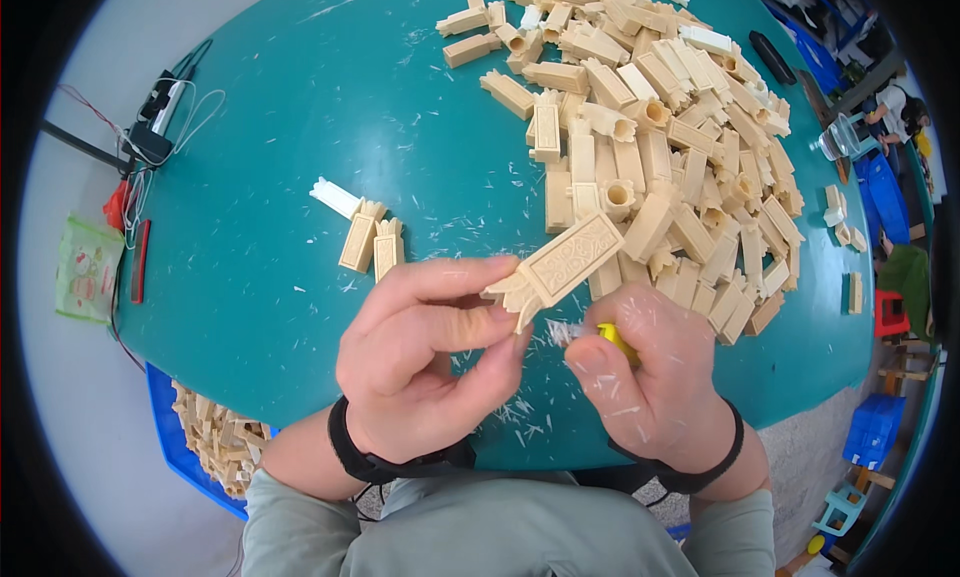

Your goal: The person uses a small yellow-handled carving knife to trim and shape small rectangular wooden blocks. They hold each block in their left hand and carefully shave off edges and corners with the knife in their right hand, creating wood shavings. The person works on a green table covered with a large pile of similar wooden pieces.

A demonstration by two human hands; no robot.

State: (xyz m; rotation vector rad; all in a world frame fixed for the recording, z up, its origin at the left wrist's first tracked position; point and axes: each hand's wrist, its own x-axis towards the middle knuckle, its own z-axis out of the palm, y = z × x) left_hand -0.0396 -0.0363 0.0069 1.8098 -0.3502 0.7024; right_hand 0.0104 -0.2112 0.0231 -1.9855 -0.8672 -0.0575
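- The carved block, one beige piece, is raised over the near middle of the surface; raised ornament fills its panel.
- The left hand pinches its flared end between thumb and fingertips.
- The right hand, at five o'clock from it, curls round one yellow tool, mostly hidden; white shavings cling just beside it.
- Between nine and ten o'clock I count three loose pieces: two beige, one white.
- From twelve to two o'clock spreads a heap of similar blocks, too jumbled to count, crowding that side.
- At three o'clock, one lone block.
- At nine o'clock, one red bar and a printed green-and-white bag, its lettering too small to read.
- At ten, a power strip with tangled cables.
- At eight, one blue bin full of beige pieces.
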